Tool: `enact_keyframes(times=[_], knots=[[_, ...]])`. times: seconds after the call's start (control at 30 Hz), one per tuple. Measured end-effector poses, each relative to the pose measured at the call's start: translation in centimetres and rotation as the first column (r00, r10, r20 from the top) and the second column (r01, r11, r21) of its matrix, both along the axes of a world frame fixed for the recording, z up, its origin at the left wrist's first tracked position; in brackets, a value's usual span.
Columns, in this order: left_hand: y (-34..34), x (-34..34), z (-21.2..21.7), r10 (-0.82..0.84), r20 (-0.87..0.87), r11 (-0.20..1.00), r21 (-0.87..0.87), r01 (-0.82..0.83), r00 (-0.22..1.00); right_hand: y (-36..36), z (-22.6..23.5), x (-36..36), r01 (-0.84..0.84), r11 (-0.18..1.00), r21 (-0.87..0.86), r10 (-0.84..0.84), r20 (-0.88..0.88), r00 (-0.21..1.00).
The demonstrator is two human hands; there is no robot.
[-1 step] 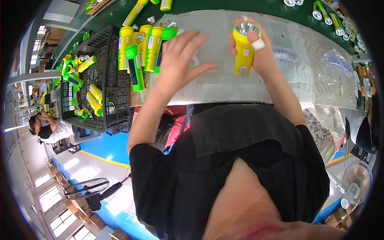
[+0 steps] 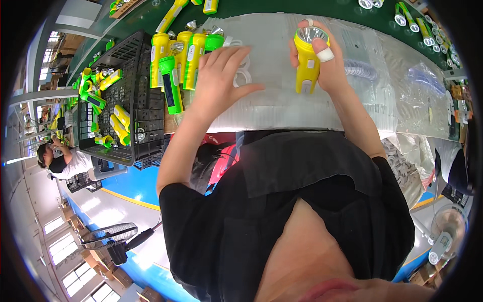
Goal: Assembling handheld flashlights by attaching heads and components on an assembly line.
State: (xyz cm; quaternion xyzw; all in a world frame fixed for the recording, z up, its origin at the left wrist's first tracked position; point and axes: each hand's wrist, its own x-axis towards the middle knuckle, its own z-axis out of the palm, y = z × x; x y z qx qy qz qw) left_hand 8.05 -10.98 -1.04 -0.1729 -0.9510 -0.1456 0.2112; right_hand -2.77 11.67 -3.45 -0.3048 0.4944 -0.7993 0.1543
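Observation:
My right hand (image 2: 328,63) is closed round the head of a yellow flashlight (image 2: 307,70). Its silvery reflector (image 2: 312,34) points up and away, and the body hangs toward me. White wraps cover the tips of the thumb and a finger. My left hand (image 2: 221,83) hovers over the left of the plastic-covered work surface (image 2: 282,113), fingers spread and nothing held. White rings (image 2: 243,76) lie just beside its fingers. Farther left stand several yellow flashlights (image 2: 160,55) and a green flashlight (image 2: 171,85) with a dark panel; the hand partly hides another green one (image 2: 214,42).
At the left, a black crate (image 2: 135,100) holds yellow and green flashlights. Clear plastic rings (image 2: 359,70) lie stacked to the right of my right hand. More flashlights (image 2: 407,19) rest on the green far table. A bag of grey-white rings (image 2: 402,161) stands below right.
My left hand has shifted left toward the standing flashlights, uncovering more of the white rings. The right hand and its flashlight are nearly still.

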Motion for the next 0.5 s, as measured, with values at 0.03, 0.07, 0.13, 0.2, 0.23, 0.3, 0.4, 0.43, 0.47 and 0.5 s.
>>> enact_keyframes(times=[0.03, 0.07, 0.13, 0.2, 0.23, 0.3, 0.4, 0.43, 0.47, 0.5], knots=[[-0.7, 0.5, -0.3, 0.053, 0.035, 0.994, -0.099, -0.05, 0.998, -0.3, -0.6, -0.2, 0.01, 1.0, 0.017, -0.01, -0.033, 0.999], [-1.3, 1.0, -1.2, 0.058, 0.034, 0.993, -0.105, -0.055, 0.998, -0.6, -1.0, 0.0, 0.005, 1.0, 0.011, -0.005, -0.033, 0.999], [-2.0, 1.1, -2.6, -0.006, 0.136, 0.969, -0.242, 0.039, 0.991, -0.9, -1.4, -0.1, 0.064, 0.996, 0.061, -0.062, -0.034, 0.998], [-0.5, 0.1, -2.0, -0.046, 0.12, 0.972, -0.225, 0.073, 0.992, -0.8, -1.6, -0.3, 0.047, 0.996, 0.072, -0.043, -0.054, 0.998], [0.5, -0.7, -1.6, -0.108, 0.178, 0.961, -0.232, 0.148, 0.978, -0.7, -1.7, -0.3, 0.03, 0.996, 0.087, -0.023, -0.074, 0.997], [2.6, -2.7, -1.3, -0.197, 0.262, 0.933, -0.247, 0.263, 0.945, -0.6, -1.8, -0.3, 0.038, 0.999, 0.039, -0.035, -0.07, 0.997], [4.7, -5.7, -2.1, -0.256, 0.293, 0.896, -0.287, 0.34, 0.921, -0.3, -1.9, -0.3, 0.039, 0.999, -0.038, -0.04, -0.04, 0.998], [5.0, -6.4, -2.5, -0.279, 0.291, 0.879, -0.305, 0.365, 0.915, -0.2, -2.0, -0.4, 0.031, 0.997, -0.066, -0.032, -0.009, 0.999], [5.2, -6.8, -2.1, -0.293, 0.29, 0.875, -0.304, 0.378, 0.911, 0.0, -2.0, -0.4, 0.046, 0.997, -0.065, -0.046, -0.01, 0.999], [5.1, -7.3, -1.5, -0.261, 0.312, 0.901, -0.262, 0.347, 0.914, 0.2, -2.0, -0.4, 0.069, 0.995, -0.067, -0.069, -0.008, 0.998]])
